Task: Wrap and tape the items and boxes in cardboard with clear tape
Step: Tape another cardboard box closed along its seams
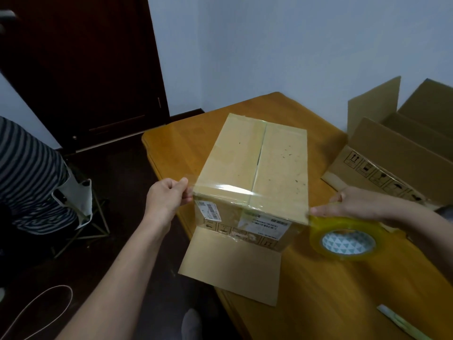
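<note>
The closed box (257, 158) fills the middle of the tabletop (331, 290). At its 3 o'clock an open carton (397, 148) stands with flaps raised; I get only a narrow lane of bare wood between them. At 6 a loose cardboard flap (232, 263) overhangs the edge. At 4 the right hand (360, 201) grips the tape roll (348, 239); toward 5 the wood lies bare up to a pale strip (402, 321). At 8 the left hand (166, 197) pinches a tape band (228, 188) stretched to the box, barring that corner. At 9, off the tabletop, a stool (83, 209) and a striped-shirted person (29, 173) crowd the floor.
</note>
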